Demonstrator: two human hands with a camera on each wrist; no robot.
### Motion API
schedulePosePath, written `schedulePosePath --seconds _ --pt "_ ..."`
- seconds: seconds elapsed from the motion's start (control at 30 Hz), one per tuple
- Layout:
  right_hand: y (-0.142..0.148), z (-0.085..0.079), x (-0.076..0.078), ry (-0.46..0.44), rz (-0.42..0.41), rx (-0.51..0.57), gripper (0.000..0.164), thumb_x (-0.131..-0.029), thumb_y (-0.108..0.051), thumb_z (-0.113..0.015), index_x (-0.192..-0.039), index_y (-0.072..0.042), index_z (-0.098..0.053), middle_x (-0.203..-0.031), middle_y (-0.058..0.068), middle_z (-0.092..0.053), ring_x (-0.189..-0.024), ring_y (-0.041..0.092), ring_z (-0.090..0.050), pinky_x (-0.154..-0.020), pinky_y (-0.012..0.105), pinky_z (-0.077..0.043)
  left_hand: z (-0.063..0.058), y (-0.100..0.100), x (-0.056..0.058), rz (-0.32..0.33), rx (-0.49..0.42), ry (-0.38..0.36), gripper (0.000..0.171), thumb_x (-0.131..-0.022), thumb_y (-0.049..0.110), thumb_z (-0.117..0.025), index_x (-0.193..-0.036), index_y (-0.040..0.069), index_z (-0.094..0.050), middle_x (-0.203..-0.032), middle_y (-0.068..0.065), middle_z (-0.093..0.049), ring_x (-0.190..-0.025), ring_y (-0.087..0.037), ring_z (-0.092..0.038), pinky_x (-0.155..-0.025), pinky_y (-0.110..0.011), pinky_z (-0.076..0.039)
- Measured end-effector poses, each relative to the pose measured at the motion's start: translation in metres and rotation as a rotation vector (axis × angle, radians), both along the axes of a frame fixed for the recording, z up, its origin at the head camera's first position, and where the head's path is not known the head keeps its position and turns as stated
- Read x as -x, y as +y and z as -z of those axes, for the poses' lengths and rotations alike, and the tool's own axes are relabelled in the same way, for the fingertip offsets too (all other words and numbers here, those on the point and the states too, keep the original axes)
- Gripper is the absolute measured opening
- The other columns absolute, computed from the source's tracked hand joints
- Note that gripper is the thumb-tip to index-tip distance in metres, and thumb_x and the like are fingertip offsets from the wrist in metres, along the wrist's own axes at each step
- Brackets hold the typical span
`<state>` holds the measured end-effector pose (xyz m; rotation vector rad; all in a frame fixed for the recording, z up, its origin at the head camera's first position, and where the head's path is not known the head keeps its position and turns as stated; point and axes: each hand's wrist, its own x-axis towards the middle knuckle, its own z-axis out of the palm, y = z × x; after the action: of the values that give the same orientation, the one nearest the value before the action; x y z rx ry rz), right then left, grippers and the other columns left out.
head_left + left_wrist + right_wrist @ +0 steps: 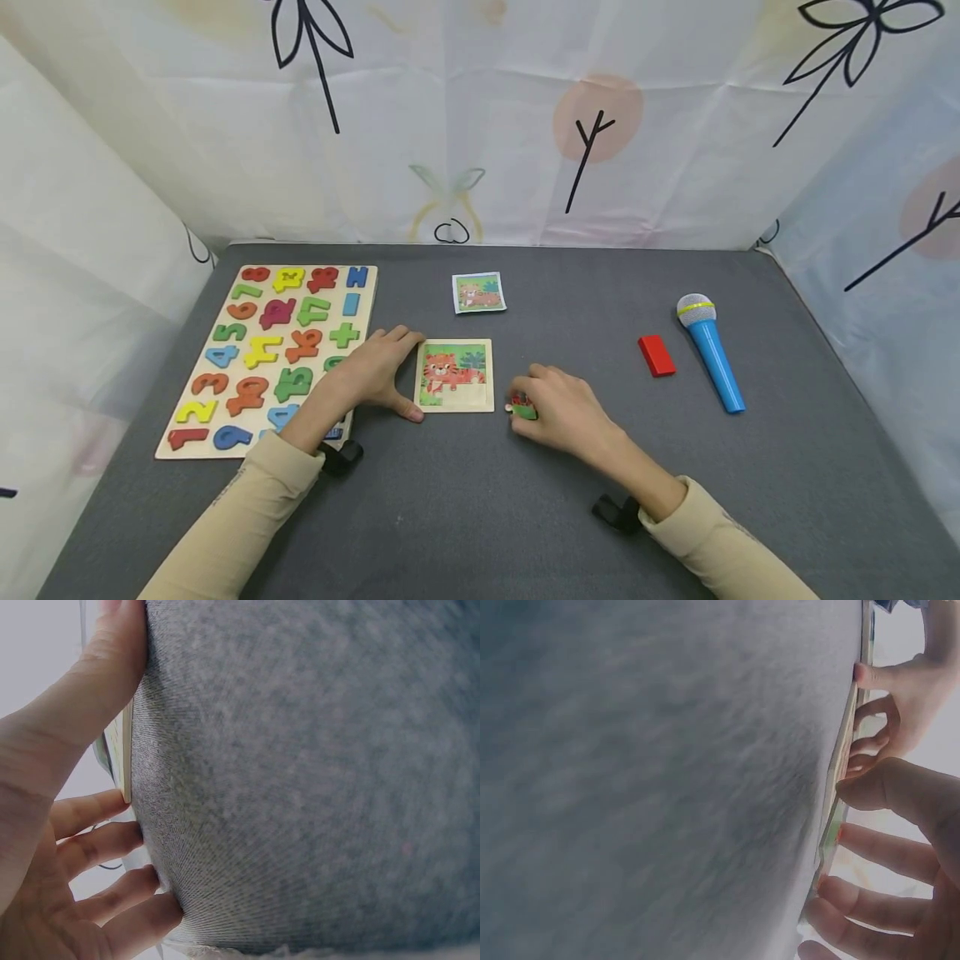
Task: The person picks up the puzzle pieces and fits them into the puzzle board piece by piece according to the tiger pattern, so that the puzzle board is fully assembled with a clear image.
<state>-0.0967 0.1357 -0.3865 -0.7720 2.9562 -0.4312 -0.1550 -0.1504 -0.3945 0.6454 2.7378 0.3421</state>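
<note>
A small wooden jigsaw tray (455, 409) lies flat in mid-table, its tiger picture partly filled and bare wood showing at the lower right. Spread along the tray's left side, my left hand (372, 371) touches its edge with thumb and forefinger. In the left wrist view the tray's edge (127, 761) shows between thumb and fingers. Just right of the tray, my right hand (558, 404) pinches a green and red puzzle piece (522, 408) low over the table. Fingers cover much of this piece, whose green edge (831, 838) appears in the right wrist view.
Left of the tray lies a large wooden board (187, 454) with colourful letters and numbers, partly under my left forearm. A tiger picture card (480, 292) lies behind the tray. Toward the right are a red block (657, 356) and a blue toy microphone (715, 354).
</note>
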Motion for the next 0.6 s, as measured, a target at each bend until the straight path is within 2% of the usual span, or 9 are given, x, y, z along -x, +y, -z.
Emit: schedulePosePath --seconds 0.27,0.6 --pt "-0.021 -0.002 0.004 0.036 -0.045 0.023 0.02 -0.08 -0.019 -0.077 -0.1 -0.017 -0.077 -0.076 -0.004 -0.056 -0.063 0.009 -0.043 -0.048 0.02 -0.03 -0.002 0.0 -0.001 -0.002 0.002 0.006 0.117 -0.061 0.057 -0.095 -0.152 0.004 -0.044 -0.145 -0.018 -0.053 -0.126 -0.04 -0.052 -0.107 -0.055 -0.048" --pt "-0.051 -0.002 0.013 0.02 -0.086 0.037 0.021 -0.082 -0.023 -0.076 -0.103 -0.017 -0.077 -0.075 -0.003 -0.056 -0.064 0.009 -0.046 -0.049 0.023 -0.034 -0.001 0.001 0.0 -0.003 0.008 0.002 0.117 -0.061 0.058 -0.094 -0.151 0.003 -0.045 -0.145 -0.018 -0.053 -0.126 -0.04 -0.053 -0.107 -0.055 -0.048"
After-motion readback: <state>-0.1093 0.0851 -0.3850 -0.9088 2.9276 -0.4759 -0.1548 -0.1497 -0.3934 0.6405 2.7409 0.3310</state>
